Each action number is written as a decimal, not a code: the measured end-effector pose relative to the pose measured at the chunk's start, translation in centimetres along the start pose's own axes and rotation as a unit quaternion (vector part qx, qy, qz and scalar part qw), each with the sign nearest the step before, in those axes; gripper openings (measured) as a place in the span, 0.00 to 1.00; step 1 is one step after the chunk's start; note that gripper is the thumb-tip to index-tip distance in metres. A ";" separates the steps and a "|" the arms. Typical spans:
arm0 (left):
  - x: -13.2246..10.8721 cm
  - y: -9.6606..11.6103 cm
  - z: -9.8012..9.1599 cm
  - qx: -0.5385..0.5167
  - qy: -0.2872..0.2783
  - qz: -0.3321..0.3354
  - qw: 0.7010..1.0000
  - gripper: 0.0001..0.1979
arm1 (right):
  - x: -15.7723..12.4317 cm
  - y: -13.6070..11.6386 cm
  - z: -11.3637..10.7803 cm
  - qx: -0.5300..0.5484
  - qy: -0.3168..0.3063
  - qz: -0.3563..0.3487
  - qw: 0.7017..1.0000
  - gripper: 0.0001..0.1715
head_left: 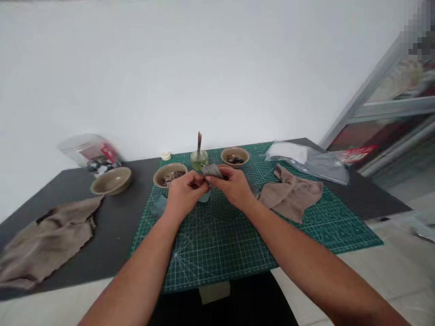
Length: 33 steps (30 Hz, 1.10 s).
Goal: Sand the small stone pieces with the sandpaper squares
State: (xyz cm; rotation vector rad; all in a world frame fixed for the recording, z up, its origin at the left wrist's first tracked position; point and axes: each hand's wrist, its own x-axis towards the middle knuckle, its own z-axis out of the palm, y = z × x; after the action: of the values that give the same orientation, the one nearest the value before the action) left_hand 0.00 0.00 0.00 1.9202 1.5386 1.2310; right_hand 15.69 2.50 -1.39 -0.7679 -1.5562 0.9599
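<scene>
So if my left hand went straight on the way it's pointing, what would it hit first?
Probably the grey piece in your right hand; your left hand is just beside it, touching or nearly so, and depth there is hard to judge.

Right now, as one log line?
right hand: holding small grey textured piece | left hand: fingertips at piece's edge | beneath: green gridded cutting mat

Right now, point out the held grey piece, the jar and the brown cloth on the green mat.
Grey piece [212, 170]: head view, its visible face.
Jar [199, 159]: head view, its front side.
Brown cloth [292, 195]: head view, middle of its fabric.
</scene>
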 end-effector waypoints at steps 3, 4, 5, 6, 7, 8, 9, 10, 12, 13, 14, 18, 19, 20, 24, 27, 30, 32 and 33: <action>-0.1 -0.4 0.2 -0.035 -0.008 0.000 0.999 0.07 | 0.0 -0.3 -0.1 0.053 0.017 0.048 0.997 0.09; -0.1 -0.5 0.2 -0.042 -0.010 0.001 0.999 0.07 | -0.1 -0.3 -0.2 0.062 0.019 0.054 0.996 0.09; -0.1 -0.5 0.3 -0.048 -0.013 0.004 0.999 0.07 | -0.1 -0.4 -0.2 0.068 0.021 0.057 0.996 0.09; -0.2 -0.5 0.3 -0.049 -0.015 0.006 0.999 0.07 | -0.1 -0.5 -0.2 0.066 0.020 0.053 0.996 0.09; -0.2 -0.5 0.2 -0.048 -0.014 0.009 0.999 0.07 | -0.1 -0.5 -0.2 0.060 0.017 0.044 0.997 0.08; -0.2 -0.4 0.2 -0.045 -0.011 0.011 0.999 0.06 | -0.2 -0.5 -0.1 0.057 0.012 0.035 0.998 0.08; -0.2 -0.4 0.2 -0.043 -0.005 0.013 0.999 0.06 | -0.2 -0.4 -0.1 0.063 0.008 0.031 0.997 0.08; -0.2 -0.3 0.2 -0.043 0.001 0.015 0.999 0.06 | -0.2 -0.4 0.0 0.081 0.005 0.035 0.996 0.07; -0.2 -0.2 0.2 -0.063 0.007 0.017 0.998 0.06 | -0.2 -0.3 0.1 0.147 0.006 0.065 0.987 0.08; -0.2 -0.1 0.3 -0.079 0.006 0.016 0.997 0.06 | -0.2 -0.3 0.2 0.187 0.006 0.087 0.978 0.09; -0.2 -0.1 0.3 -0.097 0.005 0.014 0.995 0.06 | -0.2 -0.3 0.3 0.226 0.006 0.110 0.968 0.10; -0.3 0.1 0.5 -0.150 0.011 0.011 0.989 0.06 | -0.1 -0.3 0.5 0.335 0.004 0.192 0.922 0.13; -0.3 0.1 0.5 -0.161 0.014 0.013 0.987 0.06 | -0.1 -0.2 0.5 0.348 0.003 0.209 0.914 0.13; -0.4 0.1 0.5 -0.170 0.019 0.017 0.985 0.06 | -0.1 -0.1 0.6 0.356 0.001 0.223 0.908 0.14; -0.3 -0.2 0.2 -0.137 0.073 0.043 0.987 0.07 | 0.1 0.2 0.5 0.348 -0.012 0.246 0.905 0.15; 0.0 -0.4 0.1 -0.136 0.119 0.062 0.982 0.08 | 0.4 0.3 0.2 0.298 0.010 0.191 0.935 0.14; 0.5 -0.3 0.1 -0.183 0.125 0.066 0.973 0.09 | 0.6 0.4 0.0 0.158 0.063 0.093 0.981 0.10; 0.6 0.0 0.1 -0.195 0.115 0.051 0.973 0.09 | 0.6 0.5 -0.1 0.077 0.090 0.053 0.992 0.08; 0.7 0.1 0.2 -0.198 0.111 0.045 0.973 0.09 | 0.5 0.6 -0.1 0.056 0.094 0.045 0.993 0.08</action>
State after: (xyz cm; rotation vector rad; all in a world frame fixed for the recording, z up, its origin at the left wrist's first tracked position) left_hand 0.19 0.65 0.23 1.6487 1.1948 1.6940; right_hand 15.65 3.26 -1.65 -0.8304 -1.3033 1.0008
